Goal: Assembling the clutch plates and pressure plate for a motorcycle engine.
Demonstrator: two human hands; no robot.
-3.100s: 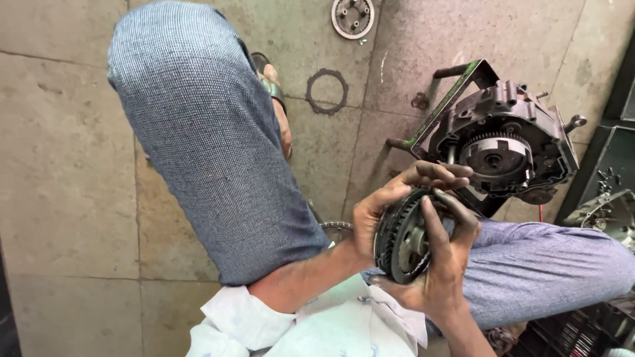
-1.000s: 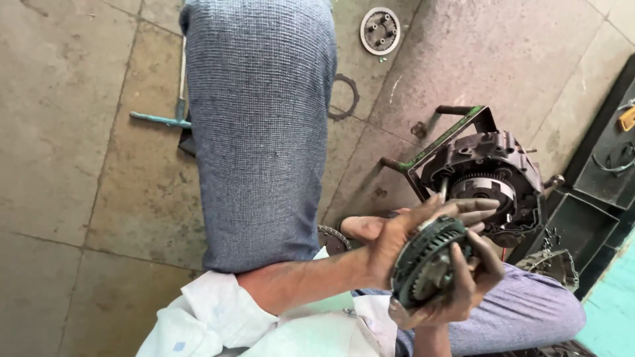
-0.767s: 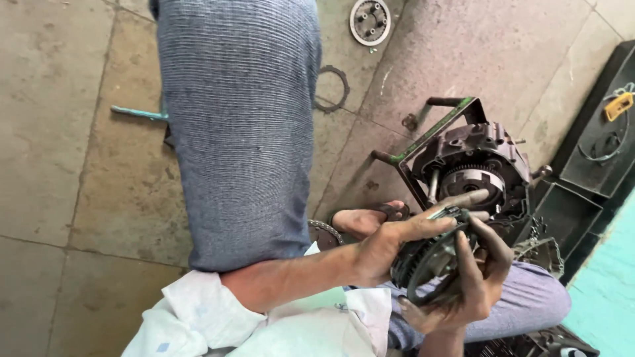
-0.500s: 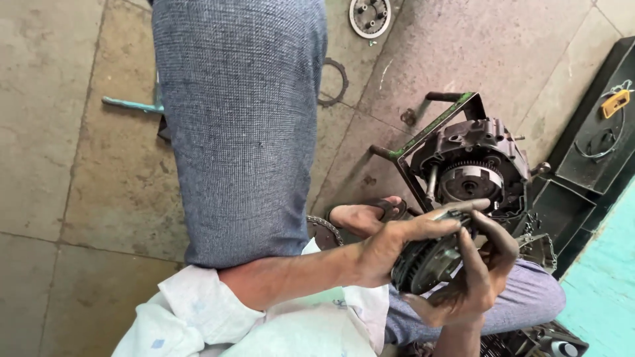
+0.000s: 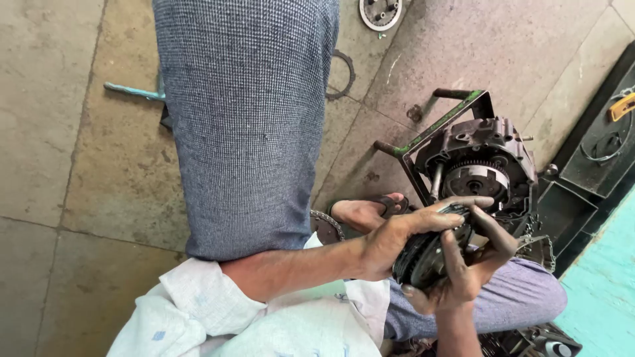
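The floor (image 5: 79, 198) is worn stone slab, grey-brown and stained, with dark seams running across it, and a strip of turquoise wall or board shows at the far right edge. Beyond the fingers a greasy engine case (image 5: 479, 165) sits in a green-edged metal stand (image 5: 440, 122), its toothed inner drum facing up. Farther past them on the floor lie a flat ring gasket (image 5: 344, 73), a round metal plate (image 5: 380, 10) cut off by the top edge, and a pale blue-handled tool (image 5: 132, 90) partly hidden behind the grey trouser leg (image 5: 248, 125). A bare foot in a sandal (image 5: 367, 211) rests just on the near side of the stand. Both hands close around a dark, round clutch assembly (image 5: 423, 254), held up off the floor just short of the engine case. The left hand (image 5: 390, 241) comes in from the side with the forearm level, fingers wrapped over the toothed rim and the forefinger stretched along the top. The right hand (image 5: 466, 271) cups it from underneath, wrist bent up, fingers spread across its face. Much of the assembly is covered by the hands, so its far side is hard to make out, and the lower right corner is a clutter of dark parts I cannot tell apart.
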